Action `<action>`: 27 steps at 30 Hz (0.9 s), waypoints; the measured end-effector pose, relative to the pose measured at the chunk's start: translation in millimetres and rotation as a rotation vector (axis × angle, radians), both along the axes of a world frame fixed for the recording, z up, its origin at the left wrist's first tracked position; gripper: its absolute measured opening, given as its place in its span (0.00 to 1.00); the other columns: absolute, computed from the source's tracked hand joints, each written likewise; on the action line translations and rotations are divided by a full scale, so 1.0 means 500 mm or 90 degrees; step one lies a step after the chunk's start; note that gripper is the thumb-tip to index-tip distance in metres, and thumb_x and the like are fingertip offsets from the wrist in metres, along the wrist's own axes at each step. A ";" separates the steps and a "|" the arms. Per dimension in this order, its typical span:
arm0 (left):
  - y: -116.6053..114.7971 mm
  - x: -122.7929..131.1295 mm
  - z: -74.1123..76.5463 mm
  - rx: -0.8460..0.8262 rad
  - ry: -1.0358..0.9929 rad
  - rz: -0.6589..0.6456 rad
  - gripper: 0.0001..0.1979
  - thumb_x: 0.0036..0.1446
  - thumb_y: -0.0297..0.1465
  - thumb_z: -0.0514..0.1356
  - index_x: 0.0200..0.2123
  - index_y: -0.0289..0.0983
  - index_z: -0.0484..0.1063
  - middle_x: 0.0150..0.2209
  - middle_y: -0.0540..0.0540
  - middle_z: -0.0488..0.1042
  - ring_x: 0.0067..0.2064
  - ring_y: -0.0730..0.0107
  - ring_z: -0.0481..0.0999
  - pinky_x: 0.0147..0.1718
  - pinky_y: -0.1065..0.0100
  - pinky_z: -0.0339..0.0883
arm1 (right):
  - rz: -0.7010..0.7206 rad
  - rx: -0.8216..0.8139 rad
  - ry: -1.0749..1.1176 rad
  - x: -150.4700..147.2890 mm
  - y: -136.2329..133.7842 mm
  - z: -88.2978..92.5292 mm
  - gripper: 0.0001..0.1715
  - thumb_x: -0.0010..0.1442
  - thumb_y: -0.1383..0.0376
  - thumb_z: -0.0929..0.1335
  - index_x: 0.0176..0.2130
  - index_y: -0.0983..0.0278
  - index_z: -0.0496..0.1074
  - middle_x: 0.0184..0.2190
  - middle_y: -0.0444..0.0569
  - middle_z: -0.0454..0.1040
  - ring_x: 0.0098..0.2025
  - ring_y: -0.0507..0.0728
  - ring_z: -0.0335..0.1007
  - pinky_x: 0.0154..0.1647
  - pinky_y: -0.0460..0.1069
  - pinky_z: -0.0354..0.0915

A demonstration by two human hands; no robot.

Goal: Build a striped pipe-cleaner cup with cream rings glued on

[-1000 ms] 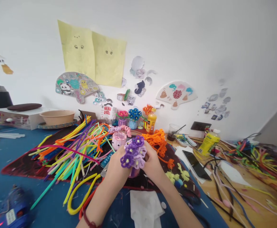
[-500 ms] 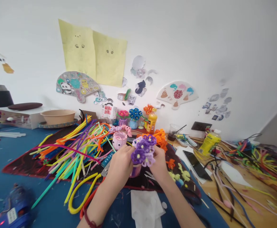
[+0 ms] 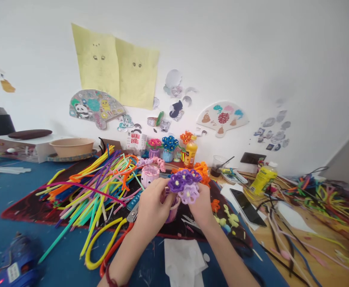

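A bunch of dark and light purple pipe-cleaner flowers (image 3: pixel 184 185) is between my two hands, tilted toward me. My left hand (image 3: pixel 154 202) is closed at the bunch's left side, thumb and fingers pinched together. My right hand (image 3: pixel 202 205) grips it from the right, its fingertips mostly hidden behind the blossoms. Right under the flowers stands a small pink and purple pipe-cleaner pot (image 3: pixel 172 213), partly covered by my left hand; whether stems sit inside it I cannot tell. Another pink pot with eyes (image 3: pixel 149 176) stands just behind my left hand.
Loose pipe cleaners (image 3: pixel 93 191) are heaped on the left, beside scissors (image 3: pixel 132 214). A blue glue gun (image 3: pixel 15 263) lies front left. White tissue (image 3: pixel 182 259) is in front of me. To the right are a phone (image 3: pixel 247 207) and a yellow bottle (image 3: pixel 264 178); an orange bottle (image 3: pixel 190 152) stands behind.
The purple flowers have tipped over to the right and toward me, and more of the pot beneath shows. My left hand has turned slightly, so its thumb is now visible.
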State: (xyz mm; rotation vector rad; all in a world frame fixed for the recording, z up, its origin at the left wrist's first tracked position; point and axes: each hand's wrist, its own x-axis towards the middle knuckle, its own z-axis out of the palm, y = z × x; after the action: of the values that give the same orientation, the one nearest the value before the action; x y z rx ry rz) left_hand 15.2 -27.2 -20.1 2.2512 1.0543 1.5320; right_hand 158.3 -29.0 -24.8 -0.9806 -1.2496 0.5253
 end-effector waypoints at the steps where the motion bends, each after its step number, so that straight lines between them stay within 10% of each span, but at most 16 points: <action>1: -0.001 0.000 0.004 -0.041 -0.036 -0.022 0.08 0.59 0.27 0.55 0.37 0.36 0.74 0.30 0.48 0.73 0.31 0.67 0.71 0.31 0.69 0.62 | -0.006 -0.002 -0.001 0.002 0.002 -0.003 0.10 0.43 0.62 0.72 0.20 0.65 0.69 0.16 0.42 0.69 0.19 0.50 0.59 0.21 0.45 0.62; 11: -0.006 0.021 0.007 -0.213 -0.243 -0.035 0.11 0.51 0.32 0.60 0.40 0.37 0.70 0.30 0.51 0.74 0.28 0.71 0.70 0.27 0.72 0.64 | -0.090 0.022 -0.067 0.005 -0.007 -0.010 0.02 0.44 0.68 0.70 0.23 0.65 0.72 0.19 0.43 0.73 0.23 0.52 0.62 0.24 0.46 0.61; 22: -0.007 0.008 -0.007 -0.104 -0.241 0.058 0.09 0.57 0.36 0.61 0.30 0.37 0.72 0.21 0.53 0.70 0.24 0.73 0.68 0.24 0.72 0.62 | -0.058 -0.007 -0.040 0.006 0.000 -0.017 0.05 0.47 0.66 0.72 0.28 0.67 0.76 0.26 0.51 0.80 0.28 0.59 0.74 0.30 0.51 0.69; 27: -0.015 0.001 0.004 0.148 -0.079 0.007 0.06 0.60 0.25 0.57 0.32 0.37 0.72 0.29 0.49 0.76 0.30 0.71 0.74 0.31 0.71 0.67 | -0.059 -0.017 -0.032 0.008 0.005 -0.008 0.13 0.51 0.59 0.72 0.29 0.67 0.75 0.28 0.53 0.79 0.28 0.59 0.74 0.29 0.51 0.70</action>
State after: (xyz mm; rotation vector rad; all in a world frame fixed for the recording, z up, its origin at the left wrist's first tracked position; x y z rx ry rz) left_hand 15.7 -34.9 -18.3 2.2619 0.8951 1.8587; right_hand 162.2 -26.4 -28.7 -1.0747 -1.2381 0.4482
